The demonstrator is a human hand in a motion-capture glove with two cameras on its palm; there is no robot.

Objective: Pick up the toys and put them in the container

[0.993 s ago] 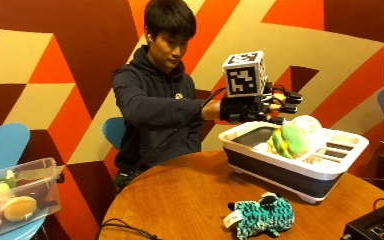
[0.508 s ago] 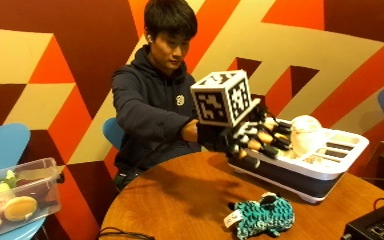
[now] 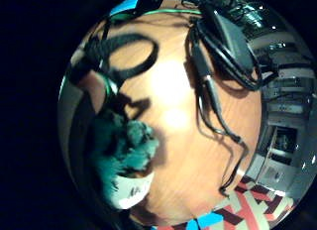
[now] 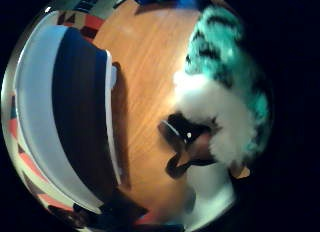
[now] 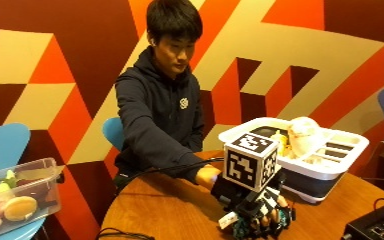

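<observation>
A teal and black striped plush toy (image 5: 246,231) lies on the round wooden table (image 5: 165,210) near its front edge. My gloved right hand (image 5: 258,207) is lowered onto it, fingers spread over the top and touching it. In the thumb side palm view the toy (image 4: 225,82) is close to the palm, with its white fur and tag showing. It also appears in the little finger side palm view (image 3: 124,150), lying on the wood. The white and dark container (image 5: 325,172) stands behind the hand, with a pale plush toy (image 5: 305,135) inside it.
A clear plastic box (image 5: 19,200) of toys sits on a blue chair at the left. A black device (image 5: 378,225) and black cables (image 3: 218,66) lie on the table's right side. Bare wood stretches to the left of the hand.
The hand has come away from above the container and dropped to the table, onto the striped toy. The container and the toys in it have stayed put.
</observation>
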